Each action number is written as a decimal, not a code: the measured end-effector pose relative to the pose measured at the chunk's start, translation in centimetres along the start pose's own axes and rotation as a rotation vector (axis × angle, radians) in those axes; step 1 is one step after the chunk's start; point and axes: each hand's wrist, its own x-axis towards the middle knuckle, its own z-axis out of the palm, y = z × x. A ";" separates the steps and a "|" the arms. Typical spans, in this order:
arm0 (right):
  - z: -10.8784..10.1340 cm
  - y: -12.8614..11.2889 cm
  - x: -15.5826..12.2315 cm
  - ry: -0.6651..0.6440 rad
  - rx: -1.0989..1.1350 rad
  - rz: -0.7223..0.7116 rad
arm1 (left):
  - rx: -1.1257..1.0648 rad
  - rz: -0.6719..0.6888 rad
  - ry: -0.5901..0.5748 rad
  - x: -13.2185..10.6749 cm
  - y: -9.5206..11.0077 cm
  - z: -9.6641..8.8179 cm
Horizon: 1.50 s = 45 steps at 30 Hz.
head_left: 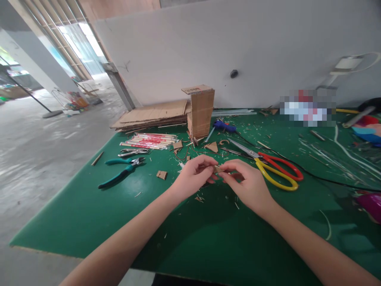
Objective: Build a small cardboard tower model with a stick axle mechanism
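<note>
Between my two hands is a small piece of brown cardboard [218, 169], pinched from both sides just above the green table. My left hand [195, 176] grips its left end with thumb and fingers. On the other end, my right hand [245, 182] closes thumb and forefinger. The fingers cover part of the piece. Right of my right hand lie large scissors [278, 171] with one red and one yellow handle, blades pointing away to the left. A small folded cardboard bit [161, 174] rests left of my left hand, and a cut cardboard scrap [212, 147] lies beyond the hands.
Teal-handled cutting pliers [123, 169] lie at left, near wrapped wooden sticks [150, 140]. An upright cardboard structure [201, 113] stands at the back beside stacked cardboard sheets [154, 113]. A blue glue gun [224, 126] trails a black cord rightward across the green tabletop [89, 214].
</note>
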 end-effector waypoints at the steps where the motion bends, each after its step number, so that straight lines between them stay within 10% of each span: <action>1: 0.0 0.0 0.0 0.002 -0.014 -0.011 | -0.009 -0.003 -0.006 0.0 0.1 0.0; 12: -0.4 0.0 0.0 0.025 -0.114 -0.129 | 0.034 0.030 0.011 -0.1 -0.1 -0.3; 25: 0.1 0.3 -0.4 0.064 0.316 0.161 | 0.234 0.219 0.141 -0.7 0.1 0.4; 45: -0.8 0.5 0.1 -0.126 -0.101 -0.040 | 0.731 0.291 -0.074 0.0 -0.4 -0.7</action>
